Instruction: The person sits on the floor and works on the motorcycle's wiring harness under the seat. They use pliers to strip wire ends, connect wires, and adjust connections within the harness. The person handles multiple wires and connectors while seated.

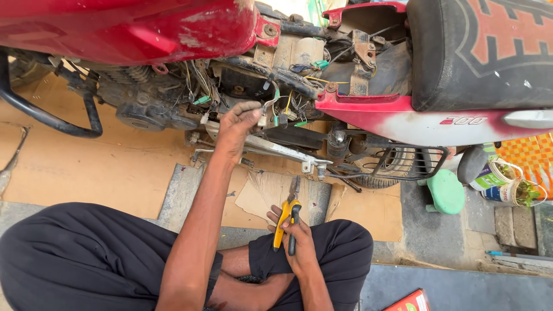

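Left hand: the left hand [237,124] is raised to the motorcycle [132,26]; its fingers pinch the wires [271,103] hanging from the open frame under the red tank
Right hand: the right hand [296,239] rests by the person's knee; closed around the pliers [288,216] with yellow and black handles, jaws pointing at the bike
Wires: loose bundle, green, yellow and white, just below the seat [484,52]
Floor: cardboard [86,167] spread under the bike; green stool [446,193] to the right; pots [507,184] beyond it
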